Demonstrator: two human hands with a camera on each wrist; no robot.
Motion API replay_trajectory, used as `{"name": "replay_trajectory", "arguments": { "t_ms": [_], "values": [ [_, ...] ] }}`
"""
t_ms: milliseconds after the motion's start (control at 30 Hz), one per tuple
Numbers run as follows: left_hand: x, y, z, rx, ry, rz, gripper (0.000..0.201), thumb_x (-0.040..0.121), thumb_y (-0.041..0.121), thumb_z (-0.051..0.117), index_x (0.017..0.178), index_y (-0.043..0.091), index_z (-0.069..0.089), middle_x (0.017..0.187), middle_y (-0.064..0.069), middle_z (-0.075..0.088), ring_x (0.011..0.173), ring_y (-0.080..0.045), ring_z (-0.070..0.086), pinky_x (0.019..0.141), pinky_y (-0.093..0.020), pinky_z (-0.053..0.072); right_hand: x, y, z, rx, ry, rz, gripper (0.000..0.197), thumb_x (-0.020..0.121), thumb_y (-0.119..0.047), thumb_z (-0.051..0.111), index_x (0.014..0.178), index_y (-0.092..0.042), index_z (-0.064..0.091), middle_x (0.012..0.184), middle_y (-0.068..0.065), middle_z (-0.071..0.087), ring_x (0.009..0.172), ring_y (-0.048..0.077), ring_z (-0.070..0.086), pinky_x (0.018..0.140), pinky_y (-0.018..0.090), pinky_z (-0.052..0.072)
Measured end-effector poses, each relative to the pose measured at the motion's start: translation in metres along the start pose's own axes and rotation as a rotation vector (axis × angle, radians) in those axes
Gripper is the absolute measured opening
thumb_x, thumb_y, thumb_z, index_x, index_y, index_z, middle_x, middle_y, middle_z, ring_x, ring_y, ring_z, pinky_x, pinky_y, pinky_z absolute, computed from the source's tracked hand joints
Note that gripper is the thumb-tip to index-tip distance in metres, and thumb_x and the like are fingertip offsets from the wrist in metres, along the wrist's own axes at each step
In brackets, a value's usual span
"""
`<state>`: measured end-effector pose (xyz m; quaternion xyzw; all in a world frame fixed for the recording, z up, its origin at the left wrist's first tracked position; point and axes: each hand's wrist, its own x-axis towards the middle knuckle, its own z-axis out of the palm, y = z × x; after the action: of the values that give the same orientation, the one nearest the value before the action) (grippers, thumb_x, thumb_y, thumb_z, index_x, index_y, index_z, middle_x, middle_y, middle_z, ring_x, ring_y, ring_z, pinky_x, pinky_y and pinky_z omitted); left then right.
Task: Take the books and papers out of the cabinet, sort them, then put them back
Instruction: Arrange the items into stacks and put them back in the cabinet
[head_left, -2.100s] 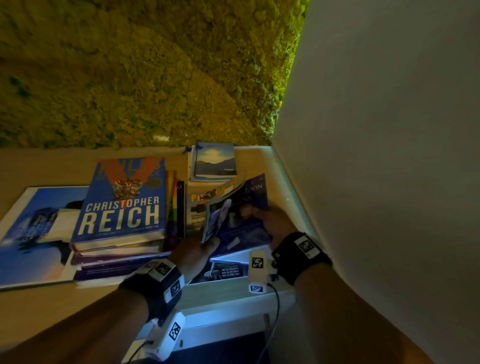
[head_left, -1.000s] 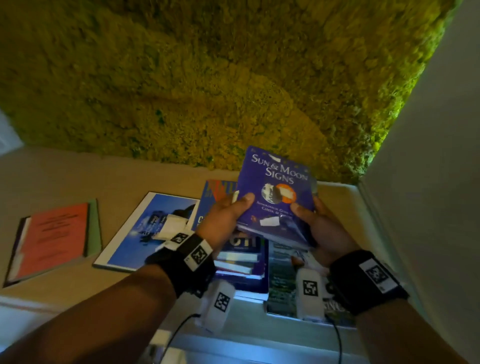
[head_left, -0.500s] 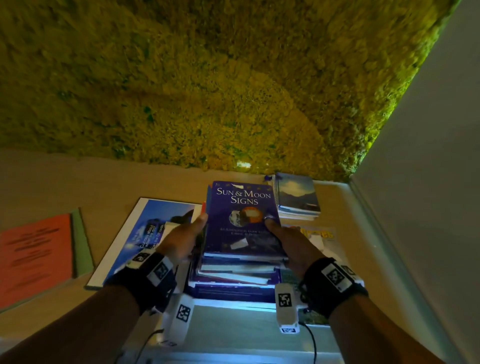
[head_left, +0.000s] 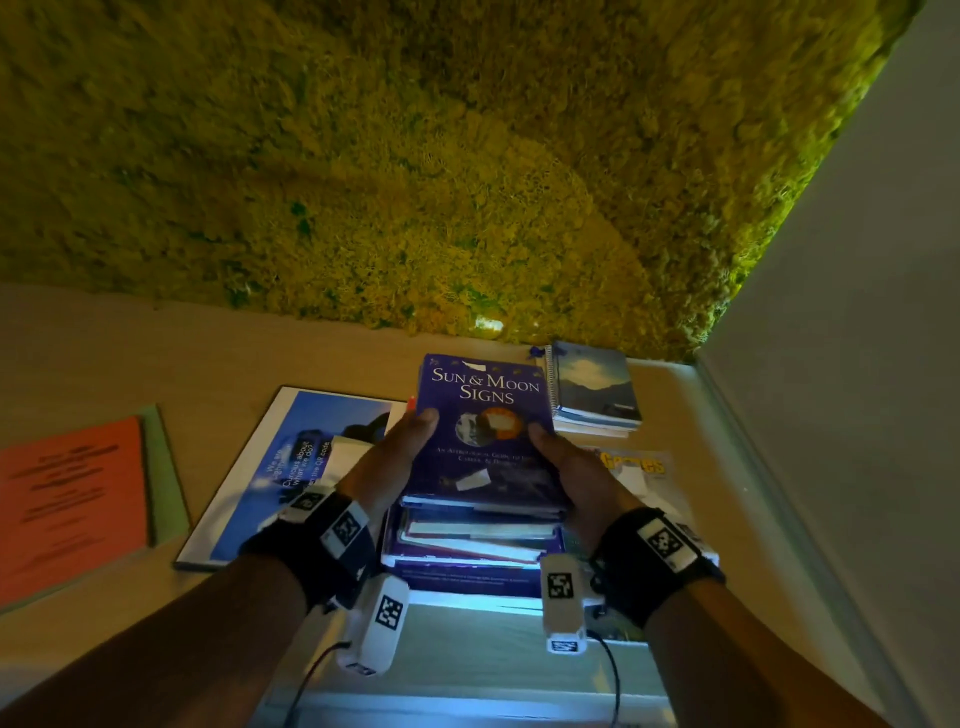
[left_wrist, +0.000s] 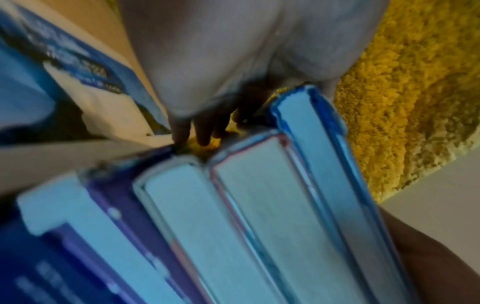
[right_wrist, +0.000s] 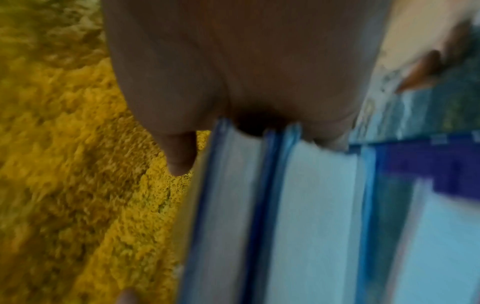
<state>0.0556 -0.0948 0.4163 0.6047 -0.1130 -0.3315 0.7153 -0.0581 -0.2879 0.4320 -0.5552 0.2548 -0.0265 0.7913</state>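
A purple book titled "Sun & Moon Signs" (head_left: 485, 431) lies on top of a stack of books (head_left: 472, 540) on the wooden shelf top (head_left: 156, 353). My left hand (head_left: 395, 457) grips the stack's left side, thumb on the purple cover. My right hand (head_left: 571, 473) grips the right side the same way. In the left wrist view the fingers (left_wrist: 202, 131) reach down past the page edges of the stack (left_wrist: 259, 226). The blurred right wrist view shows the thumb (right_wrist: 179, 152) beside the stack (right_wrist: 311, 205).
A spiral notebook (head_left: 595, 387) lies on a small pile behind the stack on the right. A magazine with yellow lettering (head_left: 639, 467) lies under my right hand. A blue poster sheet (head_left: 301, 457) and an orange booklet (head_left: 72, 499) lie to the left. A moss wall (head_left: 415, 156) stands behind, a white wall (head_left: 857, 364) right.
Both hands lifted the purple book from the right-hand pile, carried it left and laid it on top of the stack. They now hold the stack's two sides.
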Motion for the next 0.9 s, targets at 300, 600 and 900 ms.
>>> {"name": "replay_trajectory", "arguments": {
  "t_ms": [300, 600, 900],
  "values": [
    [-0.005, 0.003, 0.021, 0.065, 0.033, 0.028, 0.044, 0.099, 0.013, 0.058, 0.14, 0.025, 0.05, 0.128, -0.008, 0.068, 0.099, -0.027, 0.072, 0.077, -0.033, 0.056, -0.014, 0.011, -0.003, 0.185, -0.043, 0.031, 0.048, 0.098, -0.041, 0.062, 0.142, -0.02, 0.058, 0.137, 0.014, 0.065, 0.125, 0.036, 0.062, 0.112, 0.057, 0.044],
    [-0.029, 0.029, 0.099, 1.007, 0.089, 0.59, 0.06, 0.093, 0.027, 0.068, 0.148, 0.022, 0.046, 0.156, -0.004, 0.036, 0.145, -0.021, 0.033, 0.114, -0.043, 0.036, -0.053, 0.02, -0.12, -0.108, 0.274, 0.019, 0.028, 0.098, -0.034, 0.062, 0.12, -0.018, 0.063, 0.126, 0.014, 0.067, 0.115, 0.036, 0.065, 0.103, 0.052, 0.049],
    [-0.04, 0.033, 0.004, 0.78, 0.406, 0.35, 0.025, 0.091, 0.036, 0.069, 0.114, 0.029, 0.067, 0.129, -0.009, 0.06, 0.116, -0.023, 0.059, 0.102, -0.04, 0.047, -0.082, -0.042, -0.058, 0.11, -0.026, -0.401, 0.02, 0.089, -0.023, 0.058, 0.079, -0.011, 0.069, 0.069, 0.01, 0.065, 0.052, 0.016, 0.055, 0.047, 0.024, 0.043]
  ]
}}
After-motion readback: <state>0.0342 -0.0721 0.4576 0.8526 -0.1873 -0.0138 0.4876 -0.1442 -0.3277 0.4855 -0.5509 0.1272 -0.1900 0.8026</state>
